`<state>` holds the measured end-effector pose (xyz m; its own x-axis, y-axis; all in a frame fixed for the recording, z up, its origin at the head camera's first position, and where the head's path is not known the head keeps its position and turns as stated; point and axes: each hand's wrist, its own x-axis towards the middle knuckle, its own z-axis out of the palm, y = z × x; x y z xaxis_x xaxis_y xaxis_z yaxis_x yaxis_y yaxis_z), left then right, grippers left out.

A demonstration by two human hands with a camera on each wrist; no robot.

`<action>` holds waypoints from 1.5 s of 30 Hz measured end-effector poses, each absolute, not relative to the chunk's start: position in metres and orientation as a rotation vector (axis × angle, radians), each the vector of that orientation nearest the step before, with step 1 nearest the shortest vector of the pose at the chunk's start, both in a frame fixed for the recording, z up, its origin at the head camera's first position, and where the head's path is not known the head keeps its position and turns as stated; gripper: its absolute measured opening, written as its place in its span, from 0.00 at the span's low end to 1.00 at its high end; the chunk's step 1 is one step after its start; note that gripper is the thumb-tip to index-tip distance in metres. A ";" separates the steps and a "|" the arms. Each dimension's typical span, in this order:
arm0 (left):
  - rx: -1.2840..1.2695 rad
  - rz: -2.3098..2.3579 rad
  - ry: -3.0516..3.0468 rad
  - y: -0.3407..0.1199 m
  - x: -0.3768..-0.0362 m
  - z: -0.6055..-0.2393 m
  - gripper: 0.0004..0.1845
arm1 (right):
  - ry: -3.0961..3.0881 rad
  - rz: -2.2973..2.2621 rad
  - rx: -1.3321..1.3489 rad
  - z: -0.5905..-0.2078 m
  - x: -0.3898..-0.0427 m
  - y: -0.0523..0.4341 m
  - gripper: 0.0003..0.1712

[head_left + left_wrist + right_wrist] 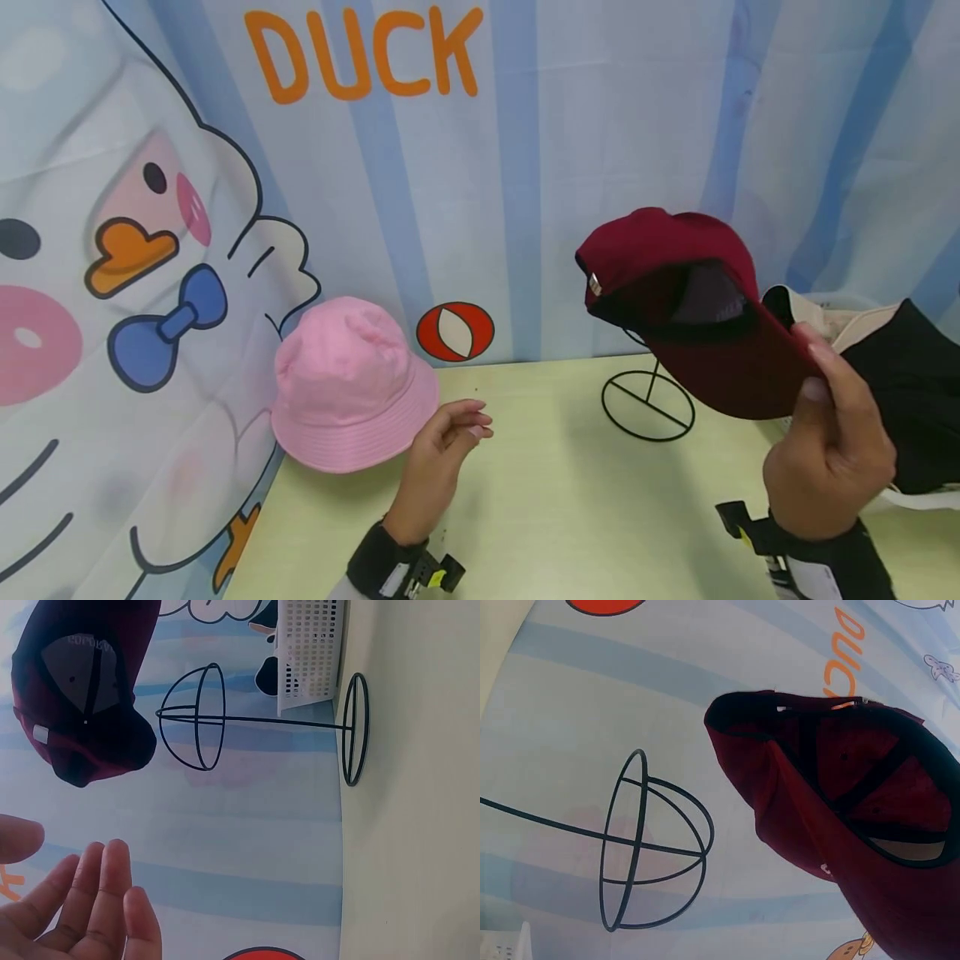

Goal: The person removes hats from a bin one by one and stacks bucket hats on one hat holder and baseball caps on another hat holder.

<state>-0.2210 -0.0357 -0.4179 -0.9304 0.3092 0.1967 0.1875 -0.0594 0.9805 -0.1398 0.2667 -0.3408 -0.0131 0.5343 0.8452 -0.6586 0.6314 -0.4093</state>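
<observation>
My right hand [828,467] pinches the brim of a dark red baseball cap [660,237] between thumb and fingers. The cap is up in the air, tilted so its dark inside shows. Behind and below it stands a black wire hat stand [648,402] with a round base. Both wrist views show a gap between the cap [787,810] and the stand's domed wire top [637,844]. Over the table, beside the pink bucket hat's brim, my left hand [435,475] is empty, its fingers loosely bent. In the left wrist view its fingers [105,900] extend below the cap.
A pink bucket hat [345,358] sits at the table's left. At the right, a white perforated basket [311,652] holds black and cream cloth items [900,392]. A striped curtain [517,208] with duck drawings hangs behind the pale yellow table [540,517].
</observation>
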 end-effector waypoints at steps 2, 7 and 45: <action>0.560 2.152 2.100 -0.036 -0.221 -0.419 0.17 | -1.264 0.975 0.154 -0.342 -0.141 0.265 0.11; 0.573 2.148 2.081 -0.036 -0.221 -0.419 0.17 | -1.264 1.014 0.203 -0.344 -0.142 0.264 0.10; 0.659 2.025 2.057 -0.037 -0.217 -0.416 0.14 | -1.629 0.905 0.497 -0.396 -0.160 0.240 0.12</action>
